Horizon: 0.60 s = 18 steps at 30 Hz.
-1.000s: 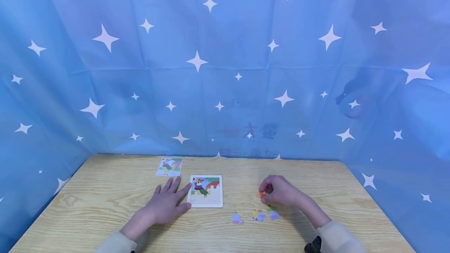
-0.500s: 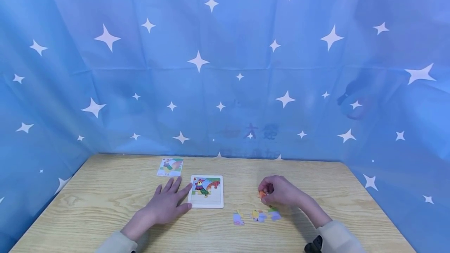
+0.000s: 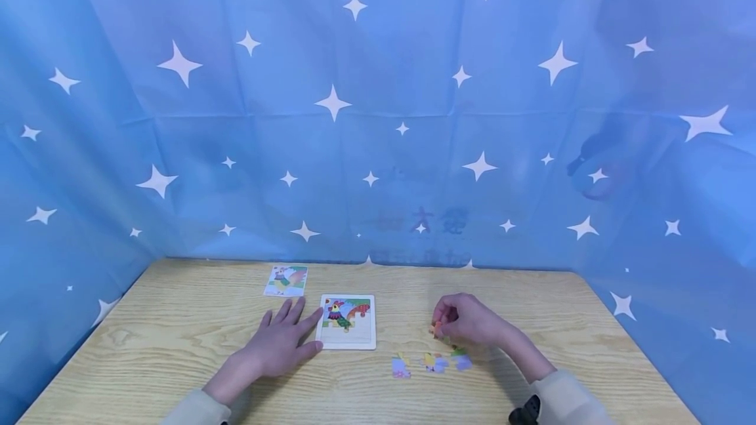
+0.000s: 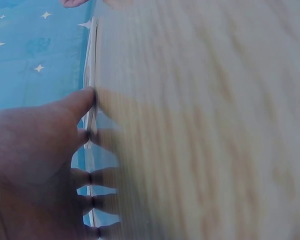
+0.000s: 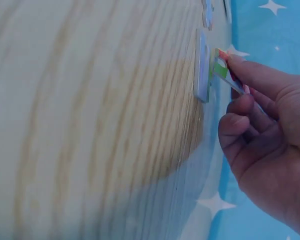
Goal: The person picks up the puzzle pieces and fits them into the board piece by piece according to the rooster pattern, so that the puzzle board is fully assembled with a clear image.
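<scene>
My left hand (image 3: 280,345) lies with its fingers spread on the table, thumb and index fingertip at the left edge of a white puzzle tray (image 3: 348,345). A partly assembled rooster picture (image 3: 338,315) fills the tray's upper part, and its lower part is bare. To the right, my right hand (image 3: 469,321) pinches a puzzle piece (image 3: 437,329) between thumb and fingers. Orange and green show on this puzzle piece (image 5: 221,68) in the right wrist view, where it is tilted and mostly covered by the fingers. Several loose pieces (image 3: 400,367) lie in front of that hand.
A printed rooster card (image 3: 286,281) lies on the table behind the left hand. Blue cloth (image 3: 378,149) with white stars hangs along the table's back and sides. Another loose piece (image 5: 202,67) lies close below the pinched one in the right wrist view.
The piece in my right hand has been turned between the fingers and shows less of its orange face. The left hand and the tray have stayed in place.
</scene>
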### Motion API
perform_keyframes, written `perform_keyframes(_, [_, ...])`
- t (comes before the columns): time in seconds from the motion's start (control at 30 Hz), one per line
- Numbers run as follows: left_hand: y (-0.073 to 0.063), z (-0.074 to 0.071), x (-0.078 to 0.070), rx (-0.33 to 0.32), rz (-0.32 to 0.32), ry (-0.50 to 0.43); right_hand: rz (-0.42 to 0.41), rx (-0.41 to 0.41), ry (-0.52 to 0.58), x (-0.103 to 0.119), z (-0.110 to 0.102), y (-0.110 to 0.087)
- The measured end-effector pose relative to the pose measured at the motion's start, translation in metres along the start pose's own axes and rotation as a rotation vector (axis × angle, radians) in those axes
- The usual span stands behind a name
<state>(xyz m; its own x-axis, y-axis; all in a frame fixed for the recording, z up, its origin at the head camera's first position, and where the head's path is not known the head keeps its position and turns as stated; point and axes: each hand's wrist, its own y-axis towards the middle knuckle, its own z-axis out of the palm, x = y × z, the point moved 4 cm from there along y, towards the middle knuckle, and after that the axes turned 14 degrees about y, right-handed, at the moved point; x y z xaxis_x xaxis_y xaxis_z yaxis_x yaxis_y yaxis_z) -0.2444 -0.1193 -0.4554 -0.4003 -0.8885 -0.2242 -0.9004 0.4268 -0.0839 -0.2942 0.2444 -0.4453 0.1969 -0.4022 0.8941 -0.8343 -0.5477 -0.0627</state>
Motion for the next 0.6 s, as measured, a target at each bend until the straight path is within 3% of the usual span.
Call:
perform_keyframes(0.33, [0.000, 0.002, 0.001, 0.005, 0.009, -0.008, -0.015, -0.008, 0.095, 0.008, 0.011, 0.010])
perform_keyframes(0.6, [0.000, 0.000, 0.000, 0.004, -0.001, -0.005, -0.020, -0.042, 0.132, 0.018, 0.029, 0.029])
